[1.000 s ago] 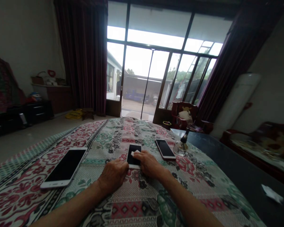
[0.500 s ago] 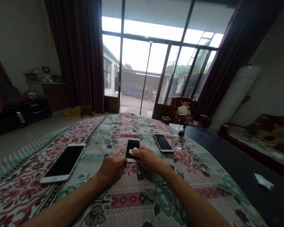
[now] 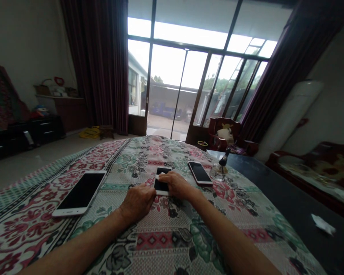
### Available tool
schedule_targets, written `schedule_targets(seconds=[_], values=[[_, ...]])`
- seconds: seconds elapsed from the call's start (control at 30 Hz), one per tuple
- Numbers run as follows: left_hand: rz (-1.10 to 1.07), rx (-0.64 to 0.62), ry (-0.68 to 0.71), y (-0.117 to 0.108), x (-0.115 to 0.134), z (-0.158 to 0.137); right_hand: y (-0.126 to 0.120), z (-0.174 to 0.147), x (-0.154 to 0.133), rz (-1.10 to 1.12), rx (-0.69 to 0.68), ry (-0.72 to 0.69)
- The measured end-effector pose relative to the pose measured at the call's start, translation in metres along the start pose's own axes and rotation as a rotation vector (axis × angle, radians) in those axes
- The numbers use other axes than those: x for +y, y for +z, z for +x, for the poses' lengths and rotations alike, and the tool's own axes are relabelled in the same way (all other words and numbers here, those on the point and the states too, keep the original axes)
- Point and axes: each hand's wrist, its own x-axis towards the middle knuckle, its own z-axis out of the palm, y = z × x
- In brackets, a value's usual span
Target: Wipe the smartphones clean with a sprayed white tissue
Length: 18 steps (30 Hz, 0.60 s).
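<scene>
A white-framed smartphone (image 3: 161, 187) with a dark screen lies face up on the patterned tablecloth (image 3: 151, 225), between both hands. My left hand (image 3: 139, 199) is closed at its lower left edge, fingers curled against the frame. Over the screen, my right hand (image 3: 178, 185) pinches a small white tissue (image 3: 157, 177), mostly hidden beneath the fingers. A larger white phone (image 3: 81, 193) rests to the left, screen up. To the right lies another phone (image 3: 200, 172), also face up. Beside it stands a clear glass container (image 3: 218, 172) with a dark upper part.
A dark tabletop (image 3: 289, 202) shows past the cloth on the right, with a crumpled white tissue (image 3: 323, 224) on it. Beyond the table are a wooden chair (image 3: 222, 131), a glass door (image 3: 166, 91) and dark curtains (image 3: 100, 68).
My right hand has moved slightly up the phone's screen with the tissue. My left hand stays at the phone's edge. The whole view has shifted a little.
</scene>
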Motion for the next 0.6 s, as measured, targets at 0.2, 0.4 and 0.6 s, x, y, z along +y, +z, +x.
schedule_targets(seconds=[0.2, 0.4, 0.6], values=[[-0.012, 0.008, -0.005, -0.001, 0.0, 0.001, 0.004, 0.037, 0.021, -0.004, -0.017, 0.02], [-0.013, 0.002, -0.007, -0.001, 0.0, 0.0, 0.013, 0.055, 0.027, -0.018, 0.021, 0.087], [-0.015, 0.003, -0.035, -0.002, 0.002, -0.001, 0.019, 0.039, 0.016, -0.04, 0.089, 0.075]])
